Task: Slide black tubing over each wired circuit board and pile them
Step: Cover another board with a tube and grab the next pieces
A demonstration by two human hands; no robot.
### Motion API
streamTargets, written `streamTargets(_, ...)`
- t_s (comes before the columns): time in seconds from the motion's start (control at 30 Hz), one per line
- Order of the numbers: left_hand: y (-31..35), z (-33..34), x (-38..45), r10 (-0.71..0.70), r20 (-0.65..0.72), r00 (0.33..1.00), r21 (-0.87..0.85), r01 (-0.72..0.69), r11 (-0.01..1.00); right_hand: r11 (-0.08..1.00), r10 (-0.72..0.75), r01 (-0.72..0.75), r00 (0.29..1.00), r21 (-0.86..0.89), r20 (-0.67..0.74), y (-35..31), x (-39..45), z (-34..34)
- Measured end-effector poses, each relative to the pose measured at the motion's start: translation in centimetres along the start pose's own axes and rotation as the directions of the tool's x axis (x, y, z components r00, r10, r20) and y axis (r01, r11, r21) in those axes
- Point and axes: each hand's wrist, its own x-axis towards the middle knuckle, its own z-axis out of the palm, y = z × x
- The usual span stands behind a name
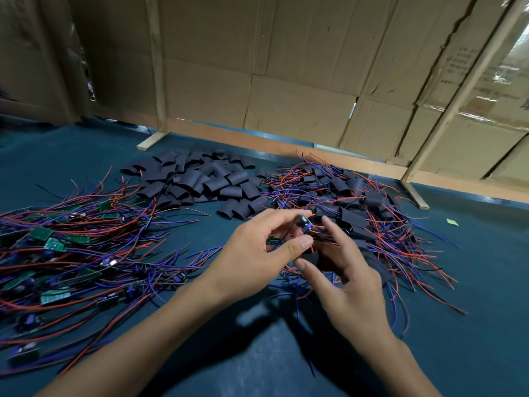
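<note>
**Ana:** Which step am I watching?

**Operator:** From my screen, I judge it as mid-sleeving. My left hand pinches a small wired circuit board with a dark cylindrical component between thumb and fingertips, held above the dark teal table mat, just in front of the finished heap. My right hand has its fingers spread and mostly straight. A flat black sleeve of tubing seems to sit against its palm, but I cannot tell whether the hand truly grips it.

**Ana:** What does the next move need?

**Operator:** I would say the sleeve's mouth has to be opened and lined up with the board's end, wires fed through first, then pushed along until the board is covered. After that it goes on the pile to the right.

**Ana:** Counts?

**Operator:** One board in hand. Beyond that, three heaps: a pile of loose black tubing pieces at the centre back, several dozen at least, overlapping too much for an exact count; a tangle of bare green boards with red and blue wires on the left, where I can pick out roughly ten boards and more are buried; and the heap of sleeved boards on the right, perhaps twenty or more showing. Brown cardboard panels on wooden battens stand behind it all.
</note>
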Motion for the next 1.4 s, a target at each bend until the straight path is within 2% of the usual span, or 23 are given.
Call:
streamTargets(0.13,0.5,-0.5,0.0,0.011,0.001,1.0,0.031,-0.011,0.999,0.991,-0.076,0.066,0.993,-0.119,-0.086,-0.1,0.0,-0.2)
streamTargets(0.23,0.9,-0.6,0.0,-0.031,0.003,1.0,-0.039,0.031,0.999,0.976,-0.135,0.11,0.983,-0.188,-0.122,-0.5,0.1,-0.4)
streamTargets(0.43,2.0,-1.3,0.0,-0.092,0.07,0.993,-0.094,0.099,0.991,0.924,-0.288,0.258,0.955,-0.283,-0.07,-1.2,0.4,-1.1)
streamTargets(0.6,2.8,-1.8,0.0,-0.094,0.107,0.99,-0.077,0.103,0.992,0.892,-0.312,0.287,0.95,-0.349,-0.014,-1.8,0.5,-1.6)
streamTargets(0.83,2.8,-2.1,-0.2,-0.082,0.144,0.986,-0.028,0.087,0.996,0.89,-0.251,0.239,0.968,-0.387,0.021,-2.0,0.5,-1.7)
streamTargets(1.03,2.7,-2.0,0.1,-0.082,0.126,0.989,-0.073,0.091,0.993,0.914,-0.25,0.245,0.968,-0.322,0.026,-1.3,0.5,-1.9)
streamTargets(1.23,1.8,-2.4,0.2,-0.224,0.277,0.934,-0.166,0.277,0.946,0.896,-0.35,0.35,0.935,-0.274,0.051,-1.7,0.5,-1.7)
streamTargets(1.4,0.8,-2.3,0.4,-0.252,0.394,0.884,-0.304,0.384,0.872,0.882,-0.374,0.38,0.924,-0.278,0.077,-2.1,0.5,-1.4)
